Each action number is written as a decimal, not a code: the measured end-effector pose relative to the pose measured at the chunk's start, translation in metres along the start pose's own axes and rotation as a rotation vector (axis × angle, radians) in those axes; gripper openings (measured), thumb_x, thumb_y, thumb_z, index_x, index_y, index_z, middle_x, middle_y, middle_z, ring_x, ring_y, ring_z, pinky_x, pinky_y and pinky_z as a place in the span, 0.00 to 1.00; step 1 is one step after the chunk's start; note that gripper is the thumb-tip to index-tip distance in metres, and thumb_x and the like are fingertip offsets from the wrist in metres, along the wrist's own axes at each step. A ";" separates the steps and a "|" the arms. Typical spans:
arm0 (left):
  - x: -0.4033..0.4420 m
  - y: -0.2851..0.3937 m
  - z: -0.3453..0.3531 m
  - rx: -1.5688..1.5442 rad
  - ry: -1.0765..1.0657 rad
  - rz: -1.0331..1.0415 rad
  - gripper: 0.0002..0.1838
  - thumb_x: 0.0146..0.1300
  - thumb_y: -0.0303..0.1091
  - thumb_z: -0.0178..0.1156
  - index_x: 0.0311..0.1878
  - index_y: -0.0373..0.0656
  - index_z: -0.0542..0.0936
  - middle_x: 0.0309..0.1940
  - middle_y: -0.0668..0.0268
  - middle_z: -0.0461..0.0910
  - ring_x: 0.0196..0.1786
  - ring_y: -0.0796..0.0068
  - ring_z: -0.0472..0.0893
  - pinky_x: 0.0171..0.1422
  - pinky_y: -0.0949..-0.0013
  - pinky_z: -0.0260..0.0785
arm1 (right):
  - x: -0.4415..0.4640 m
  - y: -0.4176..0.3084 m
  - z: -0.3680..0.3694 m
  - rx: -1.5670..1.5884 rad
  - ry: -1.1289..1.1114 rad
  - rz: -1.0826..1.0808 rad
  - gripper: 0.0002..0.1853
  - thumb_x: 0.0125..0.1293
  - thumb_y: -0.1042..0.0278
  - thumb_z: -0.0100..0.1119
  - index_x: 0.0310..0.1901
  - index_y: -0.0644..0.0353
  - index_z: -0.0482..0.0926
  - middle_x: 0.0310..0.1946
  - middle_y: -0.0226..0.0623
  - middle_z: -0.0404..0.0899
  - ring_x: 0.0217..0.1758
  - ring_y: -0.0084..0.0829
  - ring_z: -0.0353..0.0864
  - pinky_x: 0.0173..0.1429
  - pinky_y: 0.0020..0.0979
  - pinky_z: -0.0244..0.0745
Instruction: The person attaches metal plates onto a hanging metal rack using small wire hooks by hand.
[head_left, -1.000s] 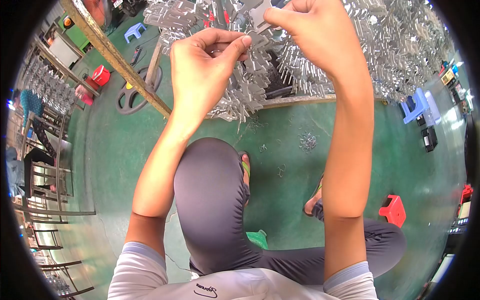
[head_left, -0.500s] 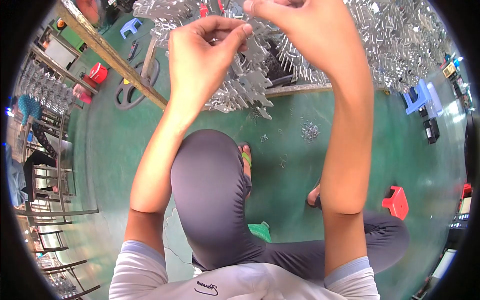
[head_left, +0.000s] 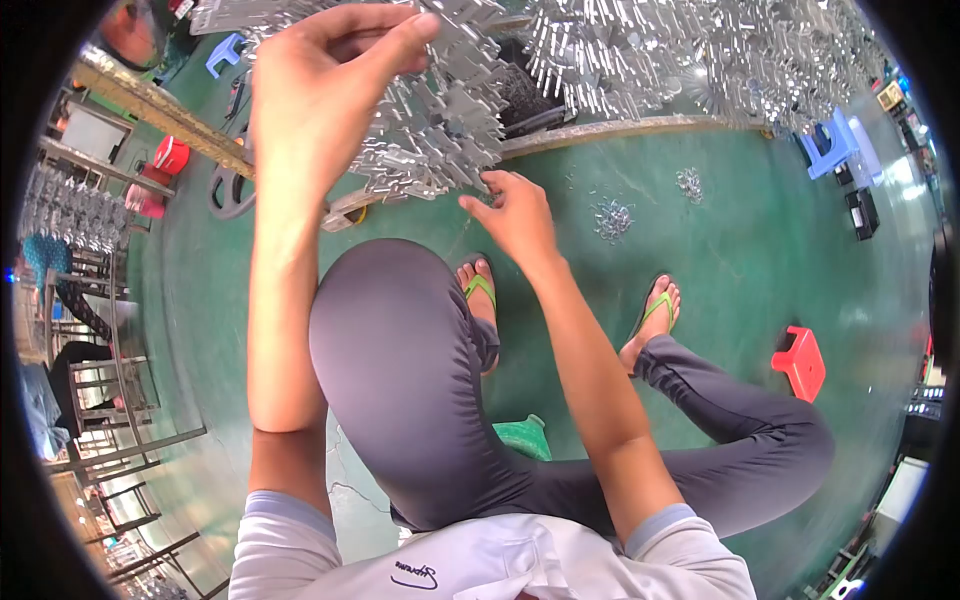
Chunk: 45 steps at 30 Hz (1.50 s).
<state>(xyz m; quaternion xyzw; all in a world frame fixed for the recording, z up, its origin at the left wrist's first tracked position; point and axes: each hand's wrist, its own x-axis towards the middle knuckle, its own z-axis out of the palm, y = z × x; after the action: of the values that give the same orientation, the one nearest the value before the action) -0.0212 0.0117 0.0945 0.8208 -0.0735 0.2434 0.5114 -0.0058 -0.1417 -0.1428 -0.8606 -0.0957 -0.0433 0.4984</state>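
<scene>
From my head view, the flat silver metal pieces point(head_left: 435, 125) hang in a dense bunch at the upper middle, cut off by the top edge. The left hand point(head_left: 335, 80) sits in front of them and hides part of the bunch; I see its thumb and forefinger drawn together near the tips, but cannot tell whether anything is pinched there. The right hand point(head_left: 518, 215) is lower, just beside the bunch's bottom edge, thumb apart from its curled fingers; I can't make out whether the fingertips touch metal. A dark object point(head_left: 525, 95) behind the bunch is too covered for me to name. Small metal bits point(head_left: 612, 219) lie heaped on the green floor point(head_left: 590, 330), too small to identify singly.
</scene>
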 end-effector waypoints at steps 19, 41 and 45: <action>-0.163 -0.269 0.150 -0.491 -0.798 -1.022 0.17 0.69 0.34 0.71 0.50 0.25 0.85 0.40 0.54 0.88 0.43 0.65 0.90 0.53 0.67 0.86 | 0.015 0.075 -0.023 0.095 0.220 -0.306 0.09 0.56 0.72 0.74 0.36 0.64 0.84 0.29 0.34 0.82 0.29 0.27 0.79 0.36 0.29 0.75; -0.106 -0.205 0.118 -0.042 -0.121 -0.056 0.11 0.62 0.27 0.76 0.46 0.35 0.90 0.32 0.65 0.88 0.34 0.80 0.88 0.39 0.77 0.81 | 0.007 0.207 0.053 -0.282 -0.215 -0.074 0.08 0.59 0.72 0.65 0.40 0.63 0.86 0.41 0.46 0.85 0.46 0.45 0.88 0.51 0.44 0.83; -0.110 -0.200 0.104 0.035 -0.211 -0.076 0.13 0.67 0.24 0.71 0.54 0.32 0.87 0.37 0.66 0.86 0.40 0.80 0.87 0.46 0.77 0.78 | 0.014 0.239 0.091 -0.520 -0.418 -0.049 0.09 0.60 0.72 0.62 0.40 0.63 0.88 0.47 0.48 0.85 0.54 0.49 0.86 0.56 0.48 0.83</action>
<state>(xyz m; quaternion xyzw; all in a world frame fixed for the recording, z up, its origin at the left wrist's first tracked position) -0.0092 0.0001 -0.1558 0.8528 -0.0914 0.1372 0.4955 0.0558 -0.1770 -0.3890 -0.9466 -0.2025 0.0994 0.2305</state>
